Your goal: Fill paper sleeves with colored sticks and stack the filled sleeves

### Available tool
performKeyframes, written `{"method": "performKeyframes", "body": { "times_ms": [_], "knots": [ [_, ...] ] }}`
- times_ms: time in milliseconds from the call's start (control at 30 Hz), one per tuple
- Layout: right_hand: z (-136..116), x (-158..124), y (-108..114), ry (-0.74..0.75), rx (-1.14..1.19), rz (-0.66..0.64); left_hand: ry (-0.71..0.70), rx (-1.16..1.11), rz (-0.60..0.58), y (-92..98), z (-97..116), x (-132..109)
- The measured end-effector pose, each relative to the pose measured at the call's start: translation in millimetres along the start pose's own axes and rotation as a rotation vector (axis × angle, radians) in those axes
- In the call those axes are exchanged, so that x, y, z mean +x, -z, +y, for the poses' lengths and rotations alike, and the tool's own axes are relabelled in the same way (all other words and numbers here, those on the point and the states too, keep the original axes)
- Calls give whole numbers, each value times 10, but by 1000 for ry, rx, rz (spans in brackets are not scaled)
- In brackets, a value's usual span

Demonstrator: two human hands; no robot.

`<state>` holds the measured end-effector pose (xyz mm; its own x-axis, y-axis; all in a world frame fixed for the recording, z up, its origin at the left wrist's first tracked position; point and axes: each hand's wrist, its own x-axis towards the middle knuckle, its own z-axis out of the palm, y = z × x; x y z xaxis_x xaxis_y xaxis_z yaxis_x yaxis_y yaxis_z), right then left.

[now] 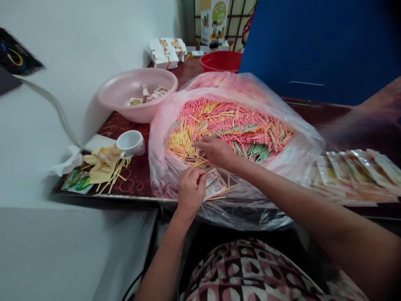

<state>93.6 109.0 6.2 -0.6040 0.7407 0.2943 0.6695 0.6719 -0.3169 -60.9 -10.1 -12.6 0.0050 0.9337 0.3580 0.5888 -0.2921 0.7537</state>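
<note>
A large clear plastic bag lies open on the table, full of thin pink, yellow and green sticks. My right hand reaches over its near left part, index finger stretched out onto the yellow sticks; its lower fingers are partly hidden. My left hand is closed at the bag's front edge, with thumb and fingers pinched at the left side of a small printed packet. A few loose yellow sticks lie beside that packet on the plastic.
On the left stand a pink basin with small packets and a white cup beside a yellow glove. Filled sachets lie in a row at right. Behind are a red basin and a blue panel; another person's blurred arm shows.
</note>
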Motion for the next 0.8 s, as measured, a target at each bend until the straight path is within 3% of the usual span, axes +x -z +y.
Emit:
{"method": "performKeyframes", "body": {
  "times_ms": [100,300,800],
  "knots": [
    [37,206,-57,214,-240,-110,-14,14,-2,-9,1,-11],
    [118,401,-160,407,-440,-147,-11,32,-7,-2,-9,-9],
    [227,595,-158,571,-439,-93,-15,42,8,-11,-10,-19]
  ]
}}
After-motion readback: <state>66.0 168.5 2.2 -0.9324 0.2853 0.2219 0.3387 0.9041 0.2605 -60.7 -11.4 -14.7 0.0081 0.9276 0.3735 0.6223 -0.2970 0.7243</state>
